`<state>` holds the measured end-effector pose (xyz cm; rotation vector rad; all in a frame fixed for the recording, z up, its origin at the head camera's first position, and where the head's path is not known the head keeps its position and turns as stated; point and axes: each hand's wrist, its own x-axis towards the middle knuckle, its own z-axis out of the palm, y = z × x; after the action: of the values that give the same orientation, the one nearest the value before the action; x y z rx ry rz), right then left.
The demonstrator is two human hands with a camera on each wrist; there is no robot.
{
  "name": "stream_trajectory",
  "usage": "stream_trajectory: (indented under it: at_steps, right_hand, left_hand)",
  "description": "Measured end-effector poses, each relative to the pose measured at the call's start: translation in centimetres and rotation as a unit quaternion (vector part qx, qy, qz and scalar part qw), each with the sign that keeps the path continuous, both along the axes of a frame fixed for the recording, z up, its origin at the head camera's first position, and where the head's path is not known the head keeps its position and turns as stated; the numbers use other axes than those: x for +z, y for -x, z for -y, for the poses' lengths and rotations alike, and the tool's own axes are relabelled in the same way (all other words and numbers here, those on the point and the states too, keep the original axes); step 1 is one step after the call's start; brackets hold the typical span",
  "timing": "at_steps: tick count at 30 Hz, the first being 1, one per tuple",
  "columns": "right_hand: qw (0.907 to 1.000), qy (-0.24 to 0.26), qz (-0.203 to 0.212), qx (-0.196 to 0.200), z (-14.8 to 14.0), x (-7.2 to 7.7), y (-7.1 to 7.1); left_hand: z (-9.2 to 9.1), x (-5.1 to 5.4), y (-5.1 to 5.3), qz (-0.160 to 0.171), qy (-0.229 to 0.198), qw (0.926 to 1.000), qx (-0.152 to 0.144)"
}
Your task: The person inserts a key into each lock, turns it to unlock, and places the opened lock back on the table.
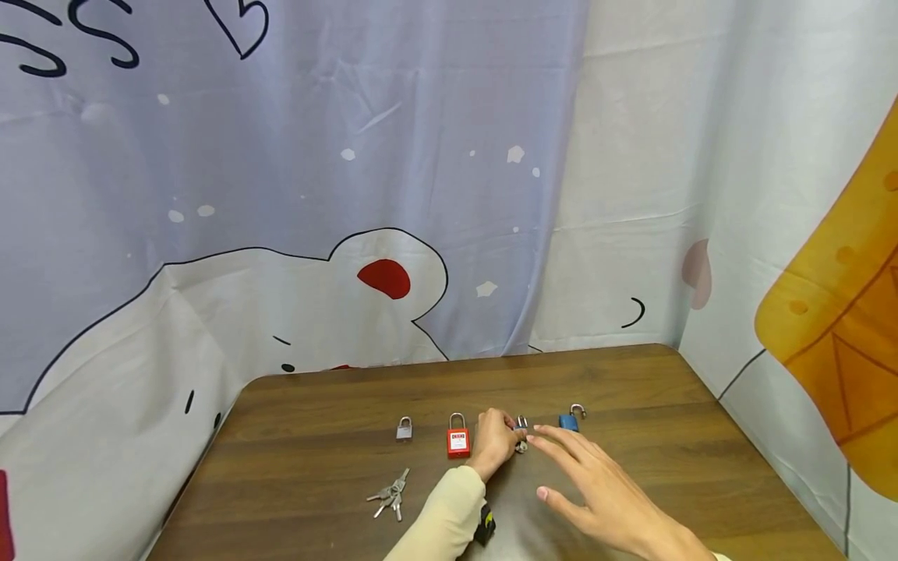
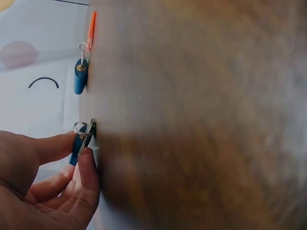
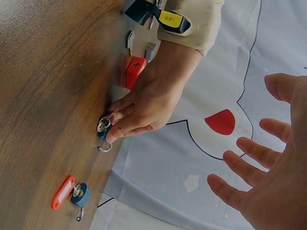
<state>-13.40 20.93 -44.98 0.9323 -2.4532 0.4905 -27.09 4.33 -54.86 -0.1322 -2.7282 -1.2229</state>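
Observation:
My left hand (image 1: pixel 494 440) pinches a small blue padlock (image 2: pixel 76 149) between thumb and fingers. A key on a ring (image 2: pixel 81 128) is at the lock's bottom; in the right wrist view its shackle (image 3: pixel 105 148) shows as a curved hook. My right hand (image 1: pixel 596 491) hovers to the right, fingers spread, holding nothing. Farther right lies another blue padlock (image 1: pixel 568 422) with its shackle open; the wrist views show a ring and an orange key tag (image 3: pixel 62 192) on it. Left of my left hand are a red padlock (image 1: pixel 458 442) and a small grey padlock (image 1: pixel 404 429).
A bunch of keys (image 1: pixel 391 494) lies on the wooden table (image 1: pixel 309 436), left of my left forearm. A black strap with a yellow label (image 3: pixel 171 19) is around the left wrist. Printed curtains (image 1: pixel 281 171) hang behind the table and on its right side.

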Motion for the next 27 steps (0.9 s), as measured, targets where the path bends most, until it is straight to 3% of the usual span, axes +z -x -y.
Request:
stream_trajectory:
  at_steps: [16,22,27]
  right_hand:
    - [0.9999,0.011,-0.01,-0.003,0.1,0.2,0.0]
    - [0.9998,0.016,-0.004,-0.008,0.4,0.8,0.1]
    - [0.9997,0.02,-0.003,-0.016,0.5,1.0,0.0]
  left_hand:
    - [0.3,0.3,0.1,-0.013,0.03,0.9994,0.01]
    - [0.6,2.0,0.0,-0.044,0.032,0.9985,0.003]
    - [1.3,3.9,-0.8,-0.07,0.016,0.9973,-0.018]
